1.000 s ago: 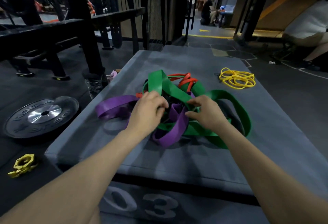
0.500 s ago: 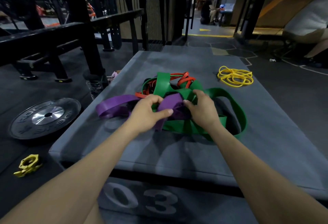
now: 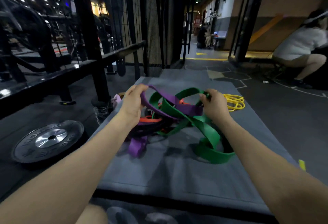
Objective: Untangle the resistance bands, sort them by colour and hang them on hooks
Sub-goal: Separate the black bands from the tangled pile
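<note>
Both hands are now lifting the tangle off the grey padded box (image 3: 177,174), where half a second ago they were pressing down into it.

Left hand (image 3: 133,101) is gripping a purple band (image 3: 170,102) and raising it up and to the left, while right hand (image 3: 213,105) is pinching a green band (image 3: 206,131) and drawing it to the right, so the loops are spreading wider than before. Orange band (image 3: 150,119) is lying knotted low in the heap beneath them. Yellow bands (image 3: 234,102) are resting apart near the box's far right edge, unchanged. Beside the box, a weight plate (image 3: 48,140) is lying on the dark gym floor, with black rack frames (image 3: 88,50) behind, and a person in a white shirt (image 3: 301,46) is crouching at the far right.
</note>
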A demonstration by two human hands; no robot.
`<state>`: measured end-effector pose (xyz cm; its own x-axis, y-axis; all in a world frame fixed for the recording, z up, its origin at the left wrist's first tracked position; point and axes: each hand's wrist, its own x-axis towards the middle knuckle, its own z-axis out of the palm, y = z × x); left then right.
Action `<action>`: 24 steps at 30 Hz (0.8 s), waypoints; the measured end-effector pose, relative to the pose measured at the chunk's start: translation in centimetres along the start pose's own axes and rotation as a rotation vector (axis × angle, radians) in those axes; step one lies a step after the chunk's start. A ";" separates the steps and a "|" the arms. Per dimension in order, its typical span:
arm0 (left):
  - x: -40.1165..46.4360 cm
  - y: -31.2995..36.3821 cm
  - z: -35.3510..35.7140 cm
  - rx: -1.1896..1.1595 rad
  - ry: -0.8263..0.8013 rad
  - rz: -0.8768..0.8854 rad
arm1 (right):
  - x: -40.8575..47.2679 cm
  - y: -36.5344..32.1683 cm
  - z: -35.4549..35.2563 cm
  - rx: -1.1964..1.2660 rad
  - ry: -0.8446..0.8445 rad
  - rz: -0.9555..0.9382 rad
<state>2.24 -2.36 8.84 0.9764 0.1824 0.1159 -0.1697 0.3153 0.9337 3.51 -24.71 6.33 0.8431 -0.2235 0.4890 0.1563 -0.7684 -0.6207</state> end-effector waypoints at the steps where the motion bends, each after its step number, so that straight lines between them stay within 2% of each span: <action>1: 0.4 0.6 0.0 -0.033 0.017 -0.013 | 0.5 -0.5 -0.5 0.014 -0.003 0.009; 8: 2.8 4.9 0.3 -0.278 0.117 -0.023 | 4.8 -2.4 -2.6 0.253 0.051 0.118; 10: 3.2 5.0 0.6 -0.231 0.124 -0.031 | 5.7 -2.2 -2.3 0.300 0.042 0.143; 12: 3.1 4.0 1.0 -0.102 0.095 -0.074 | 5.4 -1.6 -1.7 0.207 -0.024 0.142; 15: 2.3 1.0 1.5 0.049 0.020 -0.202 | 3.6 0.2 0.5 0.004 -0.223 0.151; 18: 2.0 -2.6 1.6 0.043 -0.049 -0.313 | 2.1 1.9 2.9 -0.166 -0.336 0.206; 20: 2.3 -4.3 1.8 0.027 -0.082 -0.332 | 1.4 1.9 3.5 -0.274 -0.284 0.163; 22: 2.9 -5.0 2.2 0.022 -0.080 -0.339 | 0.9 0.9 3.5 -0.338 -0.175 0.037; 24: 3.4 -5.3 2.7 0.022 -0.103 -0.363 | 0.3 -0.7 3.7 -0.295 -0.113 -0.107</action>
<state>6.86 -5.91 5.25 0.9808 -0.0322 -0.1921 0.1921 0.3217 0.9271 5.54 -21.99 4.59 0.8844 -0.0772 0.4603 0.1048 -0.9282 -0.3569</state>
